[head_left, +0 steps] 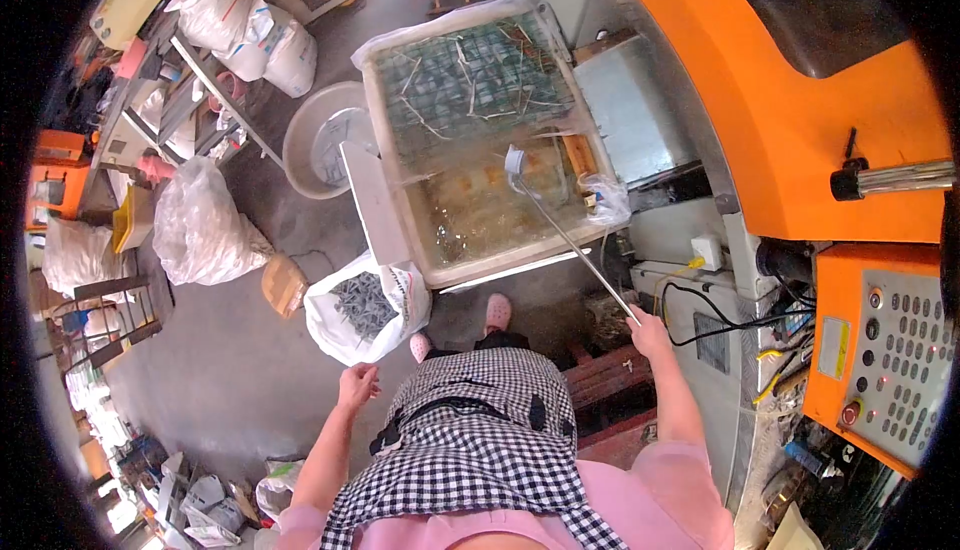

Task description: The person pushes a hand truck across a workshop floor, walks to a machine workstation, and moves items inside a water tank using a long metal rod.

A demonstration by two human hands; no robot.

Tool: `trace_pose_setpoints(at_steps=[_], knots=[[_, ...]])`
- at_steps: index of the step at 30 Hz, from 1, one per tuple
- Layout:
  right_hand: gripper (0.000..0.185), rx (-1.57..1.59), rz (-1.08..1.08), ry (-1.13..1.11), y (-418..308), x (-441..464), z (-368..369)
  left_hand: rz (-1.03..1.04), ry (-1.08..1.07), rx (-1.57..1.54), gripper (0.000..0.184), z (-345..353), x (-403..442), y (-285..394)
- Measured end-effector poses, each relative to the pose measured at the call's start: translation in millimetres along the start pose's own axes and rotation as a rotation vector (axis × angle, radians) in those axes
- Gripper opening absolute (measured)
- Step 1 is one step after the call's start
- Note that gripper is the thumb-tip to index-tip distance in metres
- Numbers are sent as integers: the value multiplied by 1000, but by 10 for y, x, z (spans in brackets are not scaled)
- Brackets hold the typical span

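Note:
My right hand (650, 334) is closed round the end of a long thin metal rod (580, 253). At the rod's far end a small whitish head (515, 164) hangs over the brownish water in a large rectangular tub (392, 193). Green netting (460, 75) with thin pale strips on it covers the tub's back part. My left hand (359, 387) is held low with its fingers curled, and nothing shows in it. Just beyond that hand stands a white sack (335, 332) of grey pieces (364, 305).
An orange machine (740, 80) with a button panel (905, 350) and cables is at the right. A round basin (300, 155), a white board (375, 203) and a clear plastic bag (200, 225) are left of the tub. Full sacks (285, 55) stand at the back left.

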State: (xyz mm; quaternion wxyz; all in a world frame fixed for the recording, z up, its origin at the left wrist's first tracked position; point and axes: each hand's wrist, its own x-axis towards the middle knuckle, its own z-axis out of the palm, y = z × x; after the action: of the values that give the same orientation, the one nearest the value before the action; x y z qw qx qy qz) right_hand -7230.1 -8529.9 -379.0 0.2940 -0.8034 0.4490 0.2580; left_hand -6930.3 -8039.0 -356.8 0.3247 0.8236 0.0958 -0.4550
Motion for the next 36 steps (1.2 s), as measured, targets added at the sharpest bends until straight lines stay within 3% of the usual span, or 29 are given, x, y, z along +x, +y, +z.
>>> trace_pose_setpoints(at_steps=[2, 6, 20, 27, 36], knots=[[37, -5, 98, -49, -62, -185, -160, 1, -27, 17, 24, -11, -5, -35], [37, 18, 92, 21, -44, -243, -207, -38, -35, 58, 25, 19, 6, -57], [36, 204, -81, 183, -179, 1077, 671, -7, -63, 129, 20, 59, 229, 233], [38, 345, 157, 98, -696, 1329, 945, -45, -75, 150, 21, 95, 342, 218], [39, 319, 226, 117, -1002, 1771, 1104, -69, -91, 189, 20, 164, 549, 314]])
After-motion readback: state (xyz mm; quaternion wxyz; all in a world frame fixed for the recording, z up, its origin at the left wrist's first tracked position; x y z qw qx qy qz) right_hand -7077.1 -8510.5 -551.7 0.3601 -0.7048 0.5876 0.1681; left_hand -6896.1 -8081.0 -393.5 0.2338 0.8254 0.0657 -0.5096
